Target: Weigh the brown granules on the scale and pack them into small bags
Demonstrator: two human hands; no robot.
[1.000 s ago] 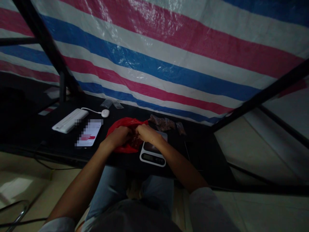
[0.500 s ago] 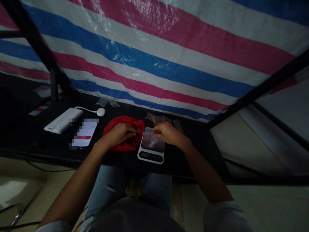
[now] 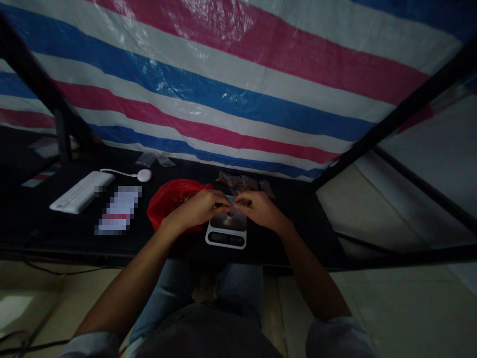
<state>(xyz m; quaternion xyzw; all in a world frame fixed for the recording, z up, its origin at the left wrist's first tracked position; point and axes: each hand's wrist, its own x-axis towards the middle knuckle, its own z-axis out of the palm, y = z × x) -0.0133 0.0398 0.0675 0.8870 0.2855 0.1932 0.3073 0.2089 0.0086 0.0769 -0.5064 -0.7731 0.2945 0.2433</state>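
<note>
White rectangular kitchen scale with a dark, shiny plate sat on the black worktop, and from my distant seat I made it the hub of my clock, its dark display strip at six. I could read no figure there. Through the head camera I saw the left hand come in from nine o'clock and the right hand from three. The fingers of both were curled, their tips close together above the plate; I could not tell whether they pinched anything or touched the metal.

At nine o'clock, just beside the scale, lay a crinkled red plastic bag, its mouth open on small brown bits, with the left wrist over its near side. Clear plastic packets with brown contents lay at twelve to one o'clock, near the scale's far edge.

I judged the bag the likeliest source of trouble: a sagging left forearm could press its soft wall down and spill bits onto the worktop. Fingers leaning on the plate would add their own weight and upset any reading. A loosened pinch, if there was one, could scatter something small, hard for me to spot in that dim light. A careless sweep of the right hand toward twelve could drag the packets by their loose film.
</note>
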